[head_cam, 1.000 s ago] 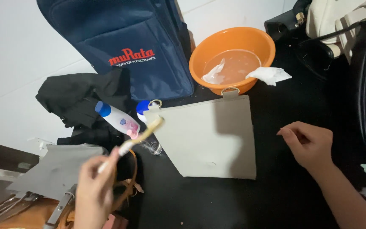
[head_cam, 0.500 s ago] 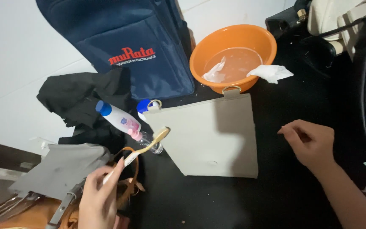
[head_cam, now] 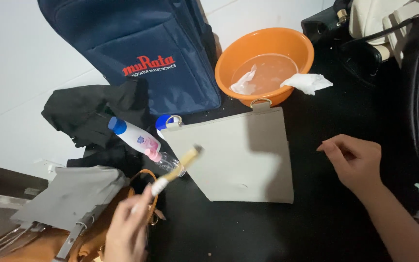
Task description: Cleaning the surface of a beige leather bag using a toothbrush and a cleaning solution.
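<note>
Left hand (head_cam: 127, 233) fingers pinch a toothbrush (head_cam: 173, 172), now lower, head over the grey pouch's (head_cam: 233, 155) left edge | right hand (head_cam: 355, 162) loosely curled, empty, beside pouch on black surface (head_cam: 316, 218) | orange basin (head_cam: 263, 63) beyond.

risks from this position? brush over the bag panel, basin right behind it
The left hand holds the toothbrush close to the small bottle, so a swing could knock it over. The orange basin holds water beside the grey bag panel; a bump might spill it. The right hand rests off the panel, so it may slide.
</note>
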